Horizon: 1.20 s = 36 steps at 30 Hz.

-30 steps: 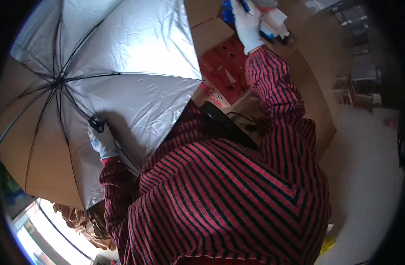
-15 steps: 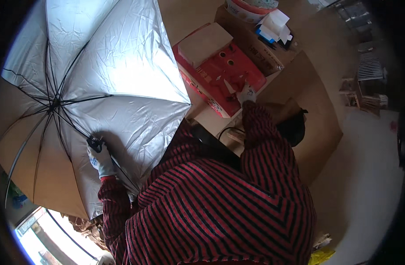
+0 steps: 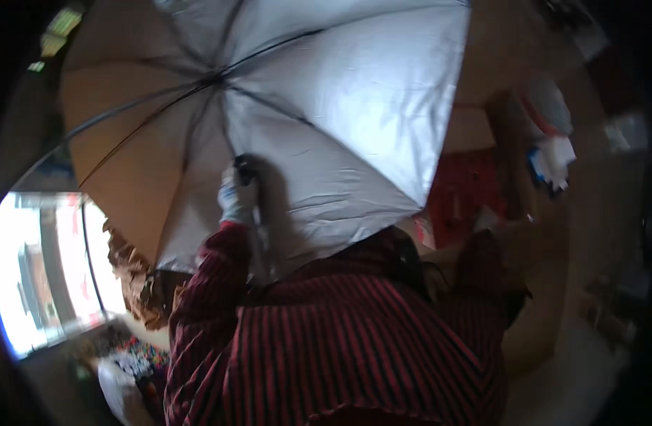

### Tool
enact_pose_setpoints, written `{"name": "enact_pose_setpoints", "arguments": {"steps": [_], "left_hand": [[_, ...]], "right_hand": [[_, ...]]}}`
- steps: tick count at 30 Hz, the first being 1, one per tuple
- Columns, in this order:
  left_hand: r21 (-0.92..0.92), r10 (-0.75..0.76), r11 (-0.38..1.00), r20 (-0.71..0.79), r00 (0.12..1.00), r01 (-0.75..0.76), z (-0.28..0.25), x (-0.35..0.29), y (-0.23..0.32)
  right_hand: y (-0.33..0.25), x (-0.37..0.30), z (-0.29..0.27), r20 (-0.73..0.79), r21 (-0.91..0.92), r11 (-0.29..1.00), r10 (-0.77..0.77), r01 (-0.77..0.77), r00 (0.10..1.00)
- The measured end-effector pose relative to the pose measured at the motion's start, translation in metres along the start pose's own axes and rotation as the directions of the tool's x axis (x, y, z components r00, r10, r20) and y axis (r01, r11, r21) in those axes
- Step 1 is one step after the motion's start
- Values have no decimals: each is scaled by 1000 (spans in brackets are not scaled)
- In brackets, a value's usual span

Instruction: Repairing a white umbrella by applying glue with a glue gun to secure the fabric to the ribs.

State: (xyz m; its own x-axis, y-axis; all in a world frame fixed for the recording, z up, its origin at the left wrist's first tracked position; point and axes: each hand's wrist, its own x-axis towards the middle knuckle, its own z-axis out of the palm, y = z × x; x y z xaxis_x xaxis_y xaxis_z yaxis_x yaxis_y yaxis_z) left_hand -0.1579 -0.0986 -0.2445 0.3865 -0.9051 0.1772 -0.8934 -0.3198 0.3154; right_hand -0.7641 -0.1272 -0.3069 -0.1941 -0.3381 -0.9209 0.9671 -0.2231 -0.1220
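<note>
An opened umbrella [image 3: 386, 92] with a silvery lining and dark ribs fills the left and middle of the view, its inside toward me. My left hand [image 3: 234, 202], in a pale work glove, is closed round its black handle [image 3: 246, 169]. Farther right, my gloved right hand [image 3: 486, 220] rests at the near side of a red cardboard box [image 3: 462, 190]. Motion blur hides how its fingers lie. Part of the red box is covered by the umbrella's edge.
Beyond the red box stand a round tub [image 3: 550, 106] and a small white carton [image 3: 555, 153] beside something blue. At the left is a bright window or doorway [image 3: 28, 270]. Torn brown cardboard [image 3: 138, 284] hangs below the umbrella.
My view has swung left, so the umbrella and the red box appear farther right, and more of the bright opening shows. My left hand keeps its hold on the umbrella handle.
</note>
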Motion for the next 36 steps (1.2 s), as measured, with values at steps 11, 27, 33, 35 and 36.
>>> {"name": "enact_pose_setpoints", "arguments": {"steps": [11,27,33,35,36], "left_hand": [[-27,-38,999,-54,998,37,-5,8,15],[-319,-30,946,-266,963,-59,-14,44,8],[-467,-66,883,-38,997,41,-28,65,29],[-422,-67,905,-12,998,55,-34,66,33],[-418,-68,906,-8,998,58,-34,66,33]], "right_hand": [[189,-263,111,958,254,664,-273,704,-88],[477,-146,15,848,-483,315,399,817,347],[497,-123,9,833,-480,158,389,863,392],[492,-135,13,819,-460,110,435,881,374],[489,-141,14,817,-465,110,436,879,377]]}}
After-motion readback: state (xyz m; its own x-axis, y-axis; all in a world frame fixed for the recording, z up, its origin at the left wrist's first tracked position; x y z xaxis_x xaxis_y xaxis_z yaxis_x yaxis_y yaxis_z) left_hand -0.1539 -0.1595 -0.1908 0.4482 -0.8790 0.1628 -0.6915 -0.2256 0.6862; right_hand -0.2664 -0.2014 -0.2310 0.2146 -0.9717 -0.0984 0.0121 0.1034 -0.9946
